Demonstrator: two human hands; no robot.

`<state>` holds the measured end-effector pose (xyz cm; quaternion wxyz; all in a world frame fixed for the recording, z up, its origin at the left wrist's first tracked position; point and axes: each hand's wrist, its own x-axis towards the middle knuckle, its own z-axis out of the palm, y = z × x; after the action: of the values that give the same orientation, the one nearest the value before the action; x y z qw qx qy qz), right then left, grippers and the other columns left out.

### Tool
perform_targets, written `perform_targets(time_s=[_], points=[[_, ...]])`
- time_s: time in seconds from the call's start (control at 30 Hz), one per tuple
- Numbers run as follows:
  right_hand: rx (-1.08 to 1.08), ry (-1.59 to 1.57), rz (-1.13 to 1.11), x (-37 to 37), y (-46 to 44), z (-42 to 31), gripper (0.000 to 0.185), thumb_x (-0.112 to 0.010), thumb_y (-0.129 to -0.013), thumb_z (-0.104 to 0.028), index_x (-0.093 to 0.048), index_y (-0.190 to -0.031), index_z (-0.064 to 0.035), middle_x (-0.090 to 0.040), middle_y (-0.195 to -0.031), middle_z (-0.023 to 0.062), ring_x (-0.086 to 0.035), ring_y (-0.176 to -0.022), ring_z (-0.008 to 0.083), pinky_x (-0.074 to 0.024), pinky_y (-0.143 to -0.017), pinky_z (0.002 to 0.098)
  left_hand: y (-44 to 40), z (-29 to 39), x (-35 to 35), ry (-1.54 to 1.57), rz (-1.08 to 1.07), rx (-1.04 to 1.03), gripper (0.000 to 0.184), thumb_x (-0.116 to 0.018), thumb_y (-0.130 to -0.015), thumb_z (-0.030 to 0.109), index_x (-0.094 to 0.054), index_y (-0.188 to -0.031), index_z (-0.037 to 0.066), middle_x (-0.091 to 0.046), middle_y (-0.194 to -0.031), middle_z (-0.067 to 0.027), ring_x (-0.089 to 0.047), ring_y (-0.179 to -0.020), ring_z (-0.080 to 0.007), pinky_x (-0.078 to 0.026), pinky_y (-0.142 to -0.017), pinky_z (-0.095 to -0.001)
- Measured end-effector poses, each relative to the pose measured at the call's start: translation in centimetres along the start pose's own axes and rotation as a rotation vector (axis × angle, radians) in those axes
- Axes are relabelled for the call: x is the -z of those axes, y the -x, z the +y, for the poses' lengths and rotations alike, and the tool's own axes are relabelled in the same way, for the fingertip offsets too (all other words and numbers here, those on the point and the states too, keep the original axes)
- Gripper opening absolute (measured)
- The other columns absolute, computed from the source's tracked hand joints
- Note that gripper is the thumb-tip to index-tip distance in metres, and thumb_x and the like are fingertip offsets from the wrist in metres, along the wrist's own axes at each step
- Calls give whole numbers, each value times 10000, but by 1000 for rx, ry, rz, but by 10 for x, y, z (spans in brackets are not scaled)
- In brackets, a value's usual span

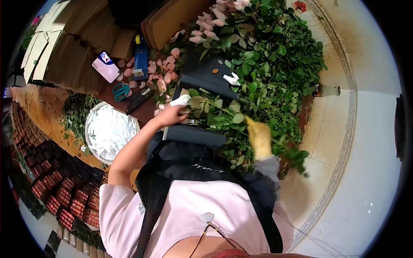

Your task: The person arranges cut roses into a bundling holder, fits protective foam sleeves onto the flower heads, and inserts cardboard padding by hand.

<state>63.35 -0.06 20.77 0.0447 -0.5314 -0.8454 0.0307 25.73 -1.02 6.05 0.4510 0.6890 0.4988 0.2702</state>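
My bare left hand (172, 115) is closed at the flower end of a rose, beside a bud in a white sleeve (180, 100). Leafy stems (219, 115) stretch from there to my right hand (259, 134), which wears a yellow glove and is closed around a rose stem. Its fingertips are partly hidden by leaves. The stems cross a gap between a black padded board (206, 79) and a black padded edge (193, 135) near my lap. A loose white sleeve (232, 79) lies on the board.
Rose stems with leaves (275, 56) heap on the right, sleeved pink roses (211, 26) behind. Left are a white-sleeve basket (109, 133), teal scissors (121, 91), a phone (106, 67), a blue tool (140, 60), stacked cardboard (73, 56) and pink petals (167, 64). A bottle (329, 90) lies right.
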Motion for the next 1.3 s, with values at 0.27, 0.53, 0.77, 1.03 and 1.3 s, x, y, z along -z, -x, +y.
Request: perform_targets(time_s=[0.27, 0.53, 0.77, 1.03, 1.3], points=[[-236, 190, -162, -44, 26, -24, 158, -630, -845, -105, -748, -949, -125, -673, -750, 120, -647, -729, 327, -506, -649, 467, -6, 47, 34, -635, -88, -315, 277, -723, -757, 242, -697, -966, 62, -603, -1182, -129, -561, -1102, -311, -448, -957, -431], [-460, -550, -312, -128, 68, 23, 285, -619, -952, -128, -657, -1230, -81, -676, -1188, 145, -626, -1106, 325, -512, -956, 418, -21, 33, 28, -517, -104, -306, 329, -778, -746, 231, -618, -971, 53, -545, -1153, -187, -526, -1041, -397, -478, -877, -485], [-574, -836, -554, -6, -41, 80, 473, -593, -999, -264, -507, -1437, -107, -555, -1437, 109, -556, -1277, 243, -452, -1066, 343, -15, 44, 25, -426, -82, -236, 434, -802, -729, 163, -651, -1127, 80, -530, -1170, -183, -533, -1061, -400, -459, -886, -482], [-740, 102, -102, -41, -181, 201, 369, -507, -1020, -216, -580, -1347, -61, -568, -1392, 173, -554, -1262, 334, -380, -1133, 453, -13, 47, 20, -390, -71, -124, 361, -811, -741, 131, -677, -1063, 35, -537, -1264, -180, -521, -1159, -398, -465, -961, -465], [-382, 385, 180, -68, -137, 222, 85, -616, -809, -158, -659, -831, -88, -686, -774, 125, -662, -818, 348, -461, -835, 480, -14, 51, 20, -400, -49, -119, 361, -806, -736, 147, -687, -1066, 62, -553, -1250, -160, -544, -1115, -396, -476, -941, -459]])
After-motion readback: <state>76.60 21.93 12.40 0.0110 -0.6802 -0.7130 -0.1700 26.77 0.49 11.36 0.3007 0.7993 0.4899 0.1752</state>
